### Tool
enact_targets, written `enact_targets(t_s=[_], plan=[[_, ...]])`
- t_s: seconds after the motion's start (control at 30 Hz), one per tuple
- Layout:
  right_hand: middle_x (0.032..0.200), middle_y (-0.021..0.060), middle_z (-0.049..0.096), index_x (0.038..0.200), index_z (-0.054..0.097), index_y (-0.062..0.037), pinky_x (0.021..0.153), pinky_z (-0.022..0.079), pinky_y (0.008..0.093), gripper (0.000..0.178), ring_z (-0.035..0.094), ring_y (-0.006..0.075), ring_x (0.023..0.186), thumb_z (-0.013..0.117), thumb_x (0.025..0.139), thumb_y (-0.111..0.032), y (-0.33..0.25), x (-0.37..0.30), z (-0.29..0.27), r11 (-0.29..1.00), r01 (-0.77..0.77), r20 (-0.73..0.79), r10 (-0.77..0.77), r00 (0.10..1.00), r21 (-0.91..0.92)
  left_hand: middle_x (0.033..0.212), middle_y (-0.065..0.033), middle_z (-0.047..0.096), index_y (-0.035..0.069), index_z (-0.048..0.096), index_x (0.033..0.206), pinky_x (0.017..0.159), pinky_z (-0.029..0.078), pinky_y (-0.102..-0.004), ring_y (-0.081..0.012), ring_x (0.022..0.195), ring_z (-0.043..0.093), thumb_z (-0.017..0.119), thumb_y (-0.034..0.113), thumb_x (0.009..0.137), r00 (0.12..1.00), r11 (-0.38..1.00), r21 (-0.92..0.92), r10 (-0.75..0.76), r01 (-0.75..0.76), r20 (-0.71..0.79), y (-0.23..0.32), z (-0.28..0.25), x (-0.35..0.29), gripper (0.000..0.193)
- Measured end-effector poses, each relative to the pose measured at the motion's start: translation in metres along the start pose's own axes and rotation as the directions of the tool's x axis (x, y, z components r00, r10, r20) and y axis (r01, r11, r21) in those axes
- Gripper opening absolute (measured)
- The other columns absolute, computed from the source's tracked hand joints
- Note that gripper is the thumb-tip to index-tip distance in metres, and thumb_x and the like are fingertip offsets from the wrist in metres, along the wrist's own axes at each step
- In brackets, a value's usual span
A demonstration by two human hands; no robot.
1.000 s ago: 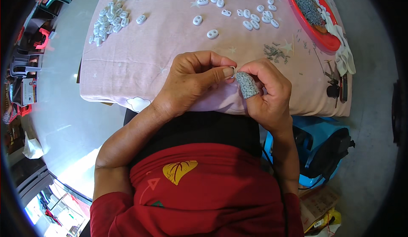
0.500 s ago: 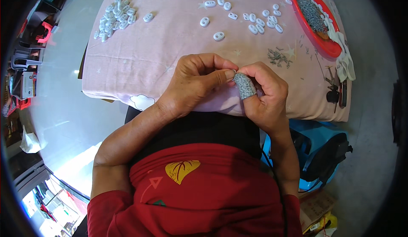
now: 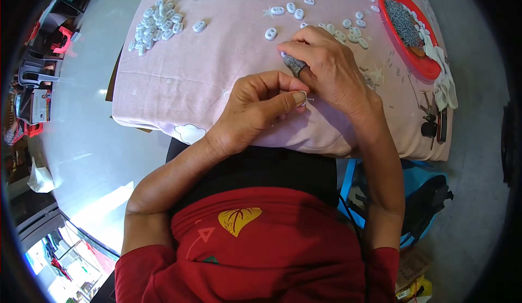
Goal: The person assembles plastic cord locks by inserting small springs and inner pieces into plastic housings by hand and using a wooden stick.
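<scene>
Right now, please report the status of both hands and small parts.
Left hand: pinching small metal screw. Right hand: over pink cloth, grip unclear. Some white parts partly hidden by right hand.

The tray (image 3: 427, 70) is glossy plastic, the cloth (image 3: 179, 85) matt, the screw (image 3: 310, 99) seemingly metal.

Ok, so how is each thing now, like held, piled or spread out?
left hand: pinching a screw, threaded end out
right hand: fingers bent; any hold unclear
gray finger cover: worn on right thumb
red tray: holding gray screws
white glove: draped over tray rim
left-side white ovals: heaped
other white ovals: scattered
</scene>
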State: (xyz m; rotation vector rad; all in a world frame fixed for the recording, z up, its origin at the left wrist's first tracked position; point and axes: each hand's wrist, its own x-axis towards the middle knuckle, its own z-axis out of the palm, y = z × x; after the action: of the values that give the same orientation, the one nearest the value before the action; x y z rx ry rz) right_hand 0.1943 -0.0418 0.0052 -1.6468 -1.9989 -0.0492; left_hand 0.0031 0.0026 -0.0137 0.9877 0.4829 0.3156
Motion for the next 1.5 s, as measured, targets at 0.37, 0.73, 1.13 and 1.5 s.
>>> enact_targets(t_s=[0.37, 0.73, 1.13, 1.5], plan=[[0.077, 0.0041, 0.062, 0.096, 0.062, -0.0005, 0.059, 0.045, 0.0254, 0.012, 0.056, 0.0092, 0.065, 0.065, 0.084, 0.001, -0.019, -0.038, -0.03, 0.726, -0.426, 0.065, 0.469, 0.881, 0.54, 0.087, 0.0, 0.068, 0.005, 0.067, 0.108, 0.061, 0.039, -0.0156, -0.0023, 0.07, 0.053, 0.067, 0.013, 0.095, 1.0, 1.0, -0.011, 0.007, -0.007, -0.012, 0.002, -0.003, 0.001, 0.016], [0.083, 0.002, 0.061, 0.104, 0.059, 0.0014, 0.061, 0.046, 0.0208, 0.014, 0.056, 0.0049, 0.071, 0.061, 0.09, 0.003, -0.036, -0.072, -0.029, 0.426, -0.388, 0.082, 0.58, 0.81, 0.818, 0.086, -0.0001, 0.068, 0.006, 0.067, 0.107, 0.061, 0.039, -0.0158, -0.0027, 0.069, 0.051, 0.067, 0.013, 0.095, 1.0, 0.999, -0.037, -0.006, 0.006, -0.018, 0.003, 0.0, 0.002, 0.014], [0.089, 0.003, 0.064, 0.103, 0.063, 0.0032, 0.066, 0.046, 0.0218, 0.015, 0.057, 0.0083, 0.074, 0.06, 0.089, 0.003, -0.031, -0.082, -0.014, 0.624, -0.43, -0.02, 0.582, 0.813, 0.652, 0.089, -0.0004, 0.069, 0.004, 0.067, 0.108, 0.063, 0.044, -0.0162, -0.0028, 0.071, 0.055, 0.067, 0.014, 0.094, 0.998, 0.998, -0.062, 0.016, -0.02, -0.053, 0.005, -0.001, 0.004, 0.017], [0.087, 0.0126, 0.06, 0.101, 0.065, -0.0039, 0.073, 0.049, 0.0422, 0.028, 0.062, 0.0332, 0.084, 0.059, 0.074, 0.003, -0.037, -0.057, -0.015, 0.946, -0.282, 0.041, 0.279, 0.959, 0.159, 0.087, -0.0005, 0.068, 0.005, 0.067, 0.108, 0.062, 0.043, -0.0155, -0.0031, 0.07, 0.055, 0.067, 0.012, 0.095, 0.997, 0.995, -0.099, -0.011, 0.003, -0.075, 0.01, -0.012, 0.001, 0.015]])
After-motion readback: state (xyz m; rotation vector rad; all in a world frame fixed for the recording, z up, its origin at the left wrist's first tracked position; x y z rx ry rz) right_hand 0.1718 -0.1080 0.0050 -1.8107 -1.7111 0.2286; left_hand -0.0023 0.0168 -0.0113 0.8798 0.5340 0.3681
